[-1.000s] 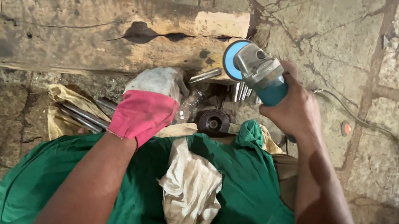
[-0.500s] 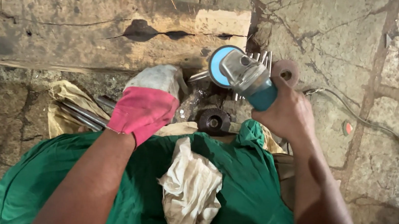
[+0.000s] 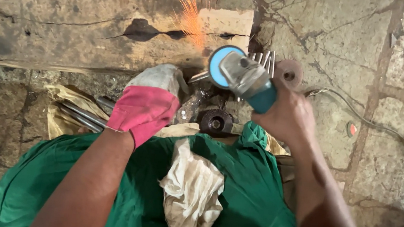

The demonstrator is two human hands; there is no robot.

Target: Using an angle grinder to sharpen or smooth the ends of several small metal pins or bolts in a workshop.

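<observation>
Nearest, a pale rag (image 3: 191,193) lies on green cloth (image 3: 247,208) over the lap. Just beyond, the left hand (image 3: 149,101), in a pink and grey glove, is closed on a small metal piece (image 3: 199,77) poking past its fingertips. The right hand (image 3: 287,114) wraps fully round the blue angle grinder (image 3: 243,77): heavy-looking, rigid, best held by its body. Sparks (image 3: 192,11) fly over the wooden beam (image 3: 83,25).

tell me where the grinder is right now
In the head view the grinder sits just right of centre, gripped by the bare right hand, beside the gloved left hand and in front of the cracked wooden beam, throwing sparks.
</observation>
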